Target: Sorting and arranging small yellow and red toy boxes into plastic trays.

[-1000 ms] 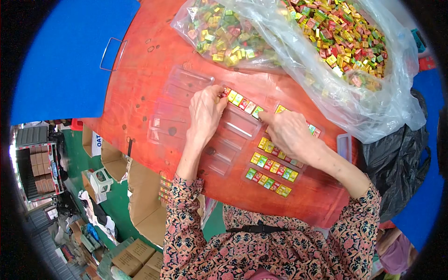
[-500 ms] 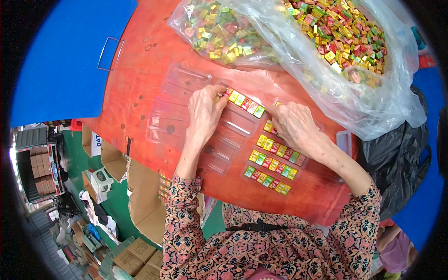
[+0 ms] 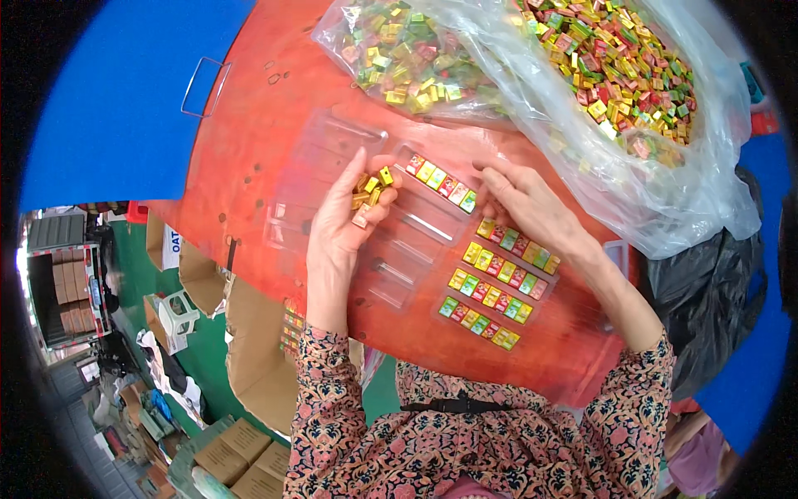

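My left hand [image 3: 339, 218] is turned palm up, its fingers curled around several small gold-wrapped blocks [image 3: 371, 190]. It hovers over a clear plastic tray [image 3: 395, 287] with long slots. A row of small red, yellow and green blocks [image 3: 440, 181] fills the tray's far slot, just right of this hand. My right hand [image 3: 530, 204] hangs above the neighbouring tray, thumb and fingertips drawn together; anything in them is hidden. Below it, several slots hold rows of coloured blocks [image 3: 499, 264], and the hand covers that tray's far end.
A big clear plastic bag [image 3: 573, 162] full of loose coloured blocks [image 3: 619, 75] lies open at the far right, beside a black bag [image 3: 706, 291]. More clear trays [image 3: 295, 220] lie to the left on the red table [image 3: 237, 179]. Cardboard boxes [image 3: 262, 358] stand below the table's left edge.
My left hand has left the block row and rolled palm up, showing the gold blocks in it. My right hand has lifted slightly away, uncovering more of the row beneath it.
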Motion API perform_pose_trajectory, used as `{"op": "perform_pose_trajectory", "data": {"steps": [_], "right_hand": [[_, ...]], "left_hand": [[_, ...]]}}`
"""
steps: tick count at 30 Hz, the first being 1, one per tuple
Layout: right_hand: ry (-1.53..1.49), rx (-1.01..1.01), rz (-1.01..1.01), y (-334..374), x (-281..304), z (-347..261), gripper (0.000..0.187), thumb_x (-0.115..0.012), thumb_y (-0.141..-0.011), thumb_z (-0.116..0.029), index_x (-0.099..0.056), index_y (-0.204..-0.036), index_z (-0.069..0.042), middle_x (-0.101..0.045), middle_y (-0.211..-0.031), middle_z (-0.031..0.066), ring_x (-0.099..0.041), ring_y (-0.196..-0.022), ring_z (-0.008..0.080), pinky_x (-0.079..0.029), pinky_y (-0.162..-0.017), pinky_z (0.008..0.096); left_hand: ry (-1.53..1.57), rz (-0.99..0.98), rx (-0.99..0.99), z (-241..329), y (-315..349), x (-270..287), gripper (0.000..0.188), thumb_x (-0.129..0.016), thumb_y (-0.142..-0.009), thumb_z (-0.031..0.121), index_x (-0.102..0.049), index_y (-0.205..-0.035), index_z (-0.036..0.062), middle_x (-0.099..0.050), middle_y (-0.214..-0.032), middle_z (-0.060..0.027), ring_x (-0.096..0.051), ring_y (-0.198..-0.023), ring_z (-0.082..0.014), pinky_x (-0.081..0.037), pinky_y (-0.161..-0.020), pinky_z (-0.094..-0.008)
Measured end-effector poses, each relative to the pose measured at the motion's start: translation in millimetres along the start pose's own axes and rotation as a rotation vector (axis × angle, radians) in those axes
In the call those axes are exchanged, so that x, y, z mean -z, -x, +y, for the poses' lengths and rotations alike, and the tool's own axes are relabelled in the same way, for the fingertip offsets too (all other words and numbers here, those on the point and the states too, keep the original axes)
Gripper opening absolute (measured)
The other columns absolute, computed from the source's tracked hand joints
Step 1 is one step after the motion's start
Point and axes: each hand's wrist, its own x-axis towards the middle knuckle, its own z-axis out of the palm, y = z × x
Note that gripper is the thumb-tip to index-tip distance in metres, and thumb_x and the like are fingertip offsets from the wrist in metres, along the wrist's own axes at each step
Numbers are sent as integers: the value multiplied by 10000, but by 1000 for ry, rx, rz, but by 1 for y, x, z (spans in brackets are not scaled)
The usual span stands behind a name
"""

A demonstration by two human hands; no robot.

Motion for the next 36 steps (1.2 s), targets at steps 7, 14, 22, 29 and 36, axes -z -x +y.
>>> {"op": "perform_pose_trajectory", "data": {"steps": [7, 14, 22, 29, 36], "right_hand": [[-431, -87, -124, -8, -10, -5, 408, -520, -929, -155, -434, -1278, 37, -610, -966, 62, -613, -846, 121, -508, -728, 239], [-510, -154, -173, -15, -19, -6, 369, -538, -934, -190, -488, -1228, 28, -627, -945, 63, -626, -816, 124, -518, -709, 242], [-155, 185, -48, -17, -42, -20, 291, -628, -880, -237, -649, -958, 43, -580, -701, -10, -556, -638, 61, -432, -531, 218], [424, 350, -21, -12, -46, -18, 176, -619, -798, -90, -660, -925, 25, -566, -734, 77, -558, -678, 139, -447, -606, 312], [302, 425, -21, -32, -43, -19, 103, -620, -788, -62, -631, -840, 26, -570, -720, 85, -540, -682, 140, -438, -620, 299]], "left_hand": [[255, -196, 25, -11, 8, 14, 516, -409, -974, 383, -477, -1194, -78, -532, -1137, -300, -592, -1015, -379, -606, -608, -332], [380, -184, 61, -25, 19, 1, 602, -374, -981, 383, -371, -1272, -144, -430, -1271, -336, -457, -1186, -455, -558, -811, -484], [377, -264, 95, -41, 28, 0, 599, -368, -982, 383, -367, -1291, -130, -489, -1240, -292, -509, -1141, -429, -517, -887, -485], [429, -220, 84, -55, 36, 1, 563, -364, -991, 351, -373, -1290, -127, -536, -1200, -246, -586, -1037, -359, -511, -902, -465], [522, -186, 79, -50, 41, -3, 531, -403, -981, 324, -403, -1257, -130, -470, -1257, -300, -509, -1145, -403, -478, -947, -494]]}}
